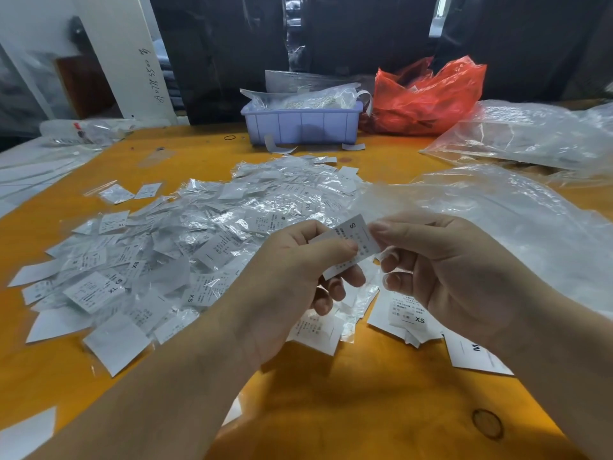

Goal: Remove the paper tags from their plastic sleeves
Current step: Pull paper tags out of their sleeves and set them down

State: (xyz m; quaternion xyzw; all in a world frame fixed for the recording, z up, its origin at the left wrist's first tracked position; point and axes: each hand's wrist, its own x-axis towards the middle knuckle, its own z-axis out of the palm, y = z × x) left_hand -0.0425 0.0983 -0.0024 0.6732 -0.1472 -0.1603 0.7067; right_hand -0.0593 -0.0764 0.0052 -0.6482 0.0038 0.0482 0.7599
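A white paper tag [356, 237] printed with an "S" is held above the orange table [365, 393] between both hands. My left hand [292, 273] pinches its lower left part with thumb and fingers. My right hand [444, 270] pinches its upper right corner. A faint clear sleeve [371, 202] rises behind the tag. A wide heap of sleeved tags [185, 247] covers the table to the left and behind the hands. Bare tags [409, 317] marked XS and M lie under my right hand.
A lilac plastic bin [300, 126] with clear bags stands at the back centre. Next to it is a red plastic bag [428, 97]. Large clear plastic bags [517, 207] spread along the right side. A rubber band [230, 137] lies left of the bin.
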